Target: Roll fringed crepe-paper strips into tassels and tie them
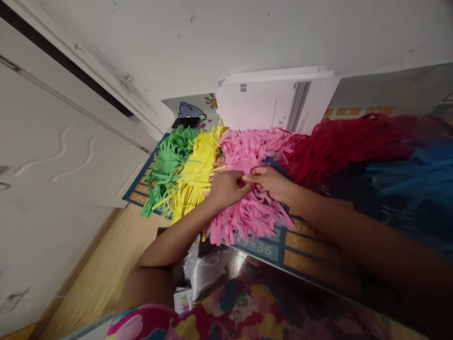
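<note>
Fringed paper strips lie in a row on a table: green (166, 167), yellow (196, 174), pink (247, 151), red (336, 146) and blue (417, 184). My left hand (226, 189) rests on the pink fringe, fingers curled, meeting my right hand (271, 182) over the middle of the pink pile. Both hands pinch a small dark red piece (241, 182) between their fingertips. The pink strips spread out beneath and around both hands.
A multiplication chart mat (300, 243) covers the table under the paper. A white box (269, 101) stands at the back against the wall. A white cabinet (53, 156) stands to the left. Crumpled clear plastic (205, 267) lies below the table edge, above wooden floor (106, 264).
</note>
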Motion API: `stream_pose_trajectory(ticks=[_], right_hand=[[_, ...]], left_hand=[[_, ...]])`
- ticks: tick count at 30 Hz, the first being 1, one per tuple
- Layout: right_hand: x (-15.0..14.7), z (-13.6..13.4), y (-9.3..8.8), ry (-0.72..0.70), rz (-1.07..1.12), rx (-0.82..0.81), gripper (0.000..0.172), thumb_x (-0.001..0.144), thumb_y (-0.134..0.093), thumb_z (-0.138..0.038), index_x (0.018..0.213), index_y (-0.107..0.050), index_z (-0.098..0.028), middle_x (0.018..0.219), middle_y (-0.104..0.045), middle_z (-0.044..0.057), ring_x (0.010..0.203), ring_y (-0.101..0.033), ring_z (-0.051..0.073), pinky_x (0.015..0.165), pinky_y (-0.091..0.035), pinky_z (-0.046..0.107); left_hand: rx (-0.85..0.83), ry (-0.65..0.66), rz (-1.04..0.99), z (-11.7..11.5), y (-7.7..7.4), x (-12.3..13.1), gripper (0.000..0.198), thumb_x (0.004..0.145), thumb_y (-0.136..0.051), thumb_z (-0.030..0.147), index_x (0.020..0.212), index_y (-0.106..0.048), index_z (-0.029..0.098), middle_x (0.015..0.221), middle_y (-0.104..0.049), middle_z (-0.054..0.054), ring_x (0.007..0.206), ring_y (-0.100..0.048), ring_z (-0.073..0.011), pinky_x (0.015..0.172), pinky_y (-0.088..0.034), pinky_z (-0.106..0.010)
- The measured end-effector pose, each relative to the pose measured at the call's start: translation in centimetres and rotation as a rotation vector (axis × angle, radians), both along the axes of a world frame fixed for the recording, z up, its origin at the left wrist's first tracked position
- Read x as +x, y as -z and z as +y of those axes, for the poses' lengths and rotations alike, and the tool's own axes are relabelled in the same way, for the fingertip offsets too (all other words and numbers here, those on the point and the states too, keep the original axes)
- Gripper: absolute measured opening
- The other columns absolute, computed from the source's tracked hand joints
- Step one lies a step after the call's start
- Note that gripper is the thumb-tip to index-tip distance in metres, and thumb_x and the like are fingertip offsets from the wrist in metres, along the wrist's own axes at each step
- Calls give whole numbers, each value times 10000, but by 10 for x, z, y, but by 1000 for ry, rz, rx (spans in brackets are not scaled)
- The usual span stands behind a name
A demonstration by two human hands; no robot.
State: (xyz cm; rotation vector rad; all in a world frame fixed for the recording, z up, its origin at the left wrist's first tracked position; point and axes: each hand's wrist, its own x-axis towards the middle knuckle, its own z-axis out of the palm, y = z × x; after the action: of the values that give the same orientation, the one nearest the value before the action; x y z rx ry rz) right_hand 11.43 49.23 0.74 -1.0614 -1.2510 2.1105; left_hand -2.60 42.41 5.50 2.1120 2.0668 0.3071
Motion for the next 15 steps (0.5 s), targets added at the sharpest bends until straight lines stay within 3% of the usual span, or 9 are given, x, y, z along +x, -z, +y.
stream_pose_trajectory(ticks=[4, 11, 15], right_hand=[[1, 0, 1, -12, -2, 0, 440, 606, -885, -416, 663, -508, -197, 473, -415, -91, 402, -308, 51, 372, -167, 203], [3, 2, 6, -22, 15, 3, 490, 558, -914, -447, 653, -507, -191, 454, -427, -88, 400, -284, 42, 365, -134, 192], [6, 4, 4, -16, 16, 7, 502, 553, -915, -454, 657, -501, -191, 461, -427, -92, 407, -301, 41, 371, -156, 184]], left_hand=[[10, 25, -16, 1, 0, 1, 247, 833, -626, 390, 705, -653, 181, 695, -676, -44, 631, -574, -188, 595, -314, -285], [-104, 13, -419, 5, 9, -16, 217, 812, -620, 358, 727, -666, 164, 627, -575, 27, 594, -501, -122, 578, -338, -230], [-105, 25, -500, 7, 12, -23, 219, 807, -591, 353, 724, -644, 158, 630, -560, 33, 593, -487, -110, 587, -362, -221]])
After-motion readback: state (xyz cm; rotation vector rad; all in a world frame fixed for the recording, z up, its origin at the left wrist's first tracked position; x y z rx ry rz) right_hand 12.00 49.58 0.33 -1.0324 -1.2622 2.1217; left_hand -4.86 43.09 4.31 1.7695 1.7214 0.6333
